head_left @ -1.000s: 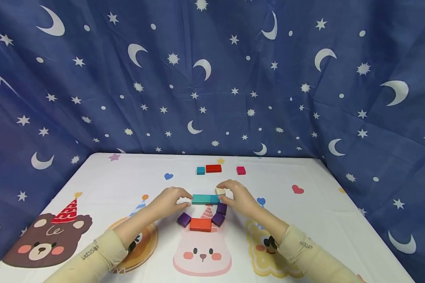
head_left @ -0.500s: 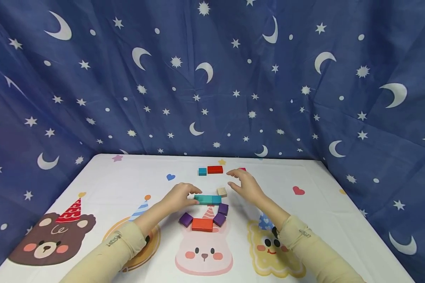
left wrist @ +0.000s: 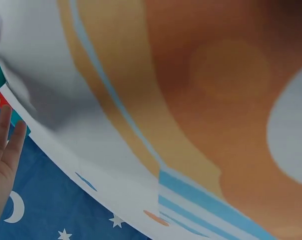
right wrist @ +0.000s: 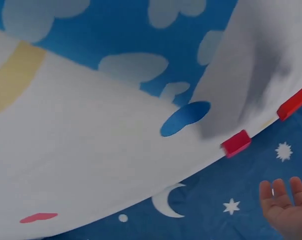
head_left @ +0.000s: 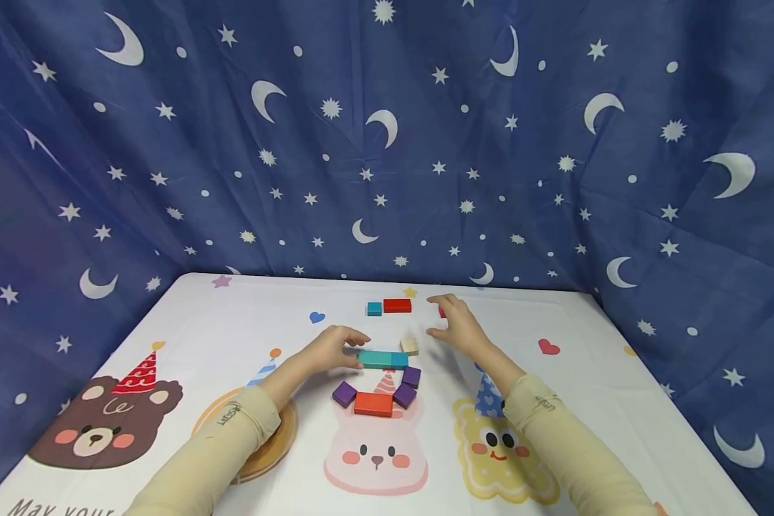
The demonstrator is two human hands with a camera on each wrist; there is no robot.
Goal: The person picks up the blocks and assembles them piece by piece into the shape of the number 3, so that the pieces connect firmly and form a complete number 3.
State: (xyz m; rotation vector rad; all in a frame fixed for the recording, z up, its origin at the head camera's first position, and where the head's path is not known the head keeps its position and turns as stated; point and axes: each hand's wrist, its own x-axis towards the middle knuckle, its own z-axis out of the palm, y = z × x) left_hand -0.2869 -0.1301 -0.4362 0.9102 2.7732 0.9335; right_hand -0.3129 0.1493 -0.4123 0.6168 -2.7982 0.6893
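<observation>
A teal block [head_left: 375, 359] and a blue block [head_left: 399, 360] lie end to end in a row on the table. My left hand [head_left: 330, 350], fingers parted and loosely bent, is at the row's left end; whether it touches the teal block I cannot tell. A plain wooden block [head_left: 409, 346] lies just behind the row. Below it are purple blocks [head_left: 411, 377] and an orange-red block [head_left: 373, 404] in a curve. My right hand [head_left: 461, 326] hovers with parted fingers by a pink block [right wrist: 236, 144], which it partly covers in the head view.
Toward the back of the table lie a small blue block [head_left: 374, 309] and a red block [head_left: 397, 306] side by side. The white tablecloth [head_left: 264, 301] has printed cartoon figures. A dark blue curtain [head_left: 387, 179] with moons and stars hangs behind.
My right hand has left the wooden block and moved back and right to the pink block. My left hand has stayed by the teal block. The head view has shifted slightly.
</observation>
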